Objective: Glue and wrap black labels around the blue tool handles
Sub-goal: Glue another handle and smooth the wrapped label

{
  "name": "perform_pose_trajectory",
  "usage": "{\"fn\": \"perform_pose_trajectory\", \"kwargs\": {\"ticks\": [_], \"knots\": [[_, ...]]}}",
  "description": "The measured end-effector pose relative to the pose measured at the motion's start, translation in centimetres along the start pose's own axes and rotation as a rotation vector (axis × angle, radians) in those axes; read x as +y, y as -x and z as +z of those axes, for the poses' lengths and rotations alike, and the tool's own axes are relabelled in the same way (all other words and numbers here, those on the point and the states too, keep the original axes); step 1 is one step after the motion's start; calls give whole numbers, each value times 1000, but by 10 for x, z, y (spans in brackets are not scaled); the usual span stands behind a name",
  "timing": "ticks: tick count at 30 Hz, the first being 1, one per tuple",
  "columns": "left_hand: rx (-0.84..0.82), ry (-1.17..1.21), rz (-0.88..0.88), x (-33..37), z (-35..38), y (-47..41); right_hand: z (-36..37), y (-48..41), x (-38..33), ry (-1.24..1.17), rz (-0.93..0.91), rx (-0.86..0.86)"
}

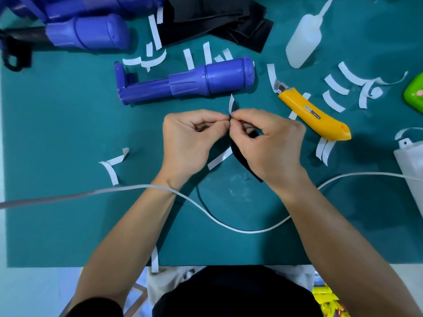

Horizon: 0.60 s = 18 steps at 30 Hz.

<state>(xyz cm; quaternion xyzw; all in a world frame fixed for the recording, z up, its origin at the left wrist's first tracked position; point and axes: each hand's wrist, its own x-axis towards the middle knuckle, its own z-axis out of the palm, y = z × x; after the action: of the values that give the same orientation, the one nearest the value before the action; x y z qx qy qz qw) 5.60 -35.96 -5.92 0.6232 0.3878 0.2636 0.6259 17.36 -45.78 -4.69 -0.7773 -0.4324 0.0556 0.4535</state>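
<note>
A blue tool handle lies across the green mat just beyond my hands, untouched. My left hand and my right hand meet fingertip to fingertip at mid-table. Together they pinch the top corner of a black label, which hangs down beneath my right palm and is mostly hidden by it. A thin white backing strip pokes up from the pinch point. More blue handles are piled at the far left, and a stack of black labels lies at the far centre.
A yellow utility knife lies right of my hands. A clear glue bottle lies at the far right. Several white backing strips are scattered over the mat. A white cable runs across under my forearms. A white container stands at the right edge.
</note>
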Motion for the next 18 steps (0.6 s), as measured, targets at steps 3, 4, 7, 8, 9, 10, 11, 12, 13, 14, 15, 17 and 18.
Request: {"fn": "perform_pose_trajectory", "kwargs": {"ticks": [3, 4, 7, 8, 9, 10, 11, 12, 13, 14, 15, 17, 18], "knots": [[-8, -7, 18, 0, 1, 1, 2, 0, 3, 18, -21, -1], [-7, -9, 19, 1, 1, 1, 2, -1, 4, 16, -21, -4], [-4, -9, 15, 0, 2, 0, 2, -2, 7, -38, 10, -29], [-5, -5, 11, 0, 2, 0, 2, -3, 7, -76, 34, -42], [-6, -2, 6, 0, 2, 0, 1, -5, 8, -118, 63, -55], [-9, -2, 3, -1, 1, 0, 0, -7, 8, -161, 92, -69], [-13, -6, 2, -1, 1, -1, -1, -8, 9, -201, 117, -83], [-14, -12, 3, -1, 1, -1, -2, -10, 9, -234, 136, -98], [-14, -18, 5, -1, 0, -1, -3, -11, 9, -257, 150, -110], [-11, -26, 8, -1, 0, -1, -4, -11, 9, -271, 158, -120], [-8, -34, 12, -1, 0, -1, -4, -11, 9, -276, 161, -128], [-2, -50, 20, -1, -1, -1, -4, -11, 9, -273, 165, -141], [-4, -56, 24, -2, -1, -1, -4, -11, 9, -272, 171, -146]]}}
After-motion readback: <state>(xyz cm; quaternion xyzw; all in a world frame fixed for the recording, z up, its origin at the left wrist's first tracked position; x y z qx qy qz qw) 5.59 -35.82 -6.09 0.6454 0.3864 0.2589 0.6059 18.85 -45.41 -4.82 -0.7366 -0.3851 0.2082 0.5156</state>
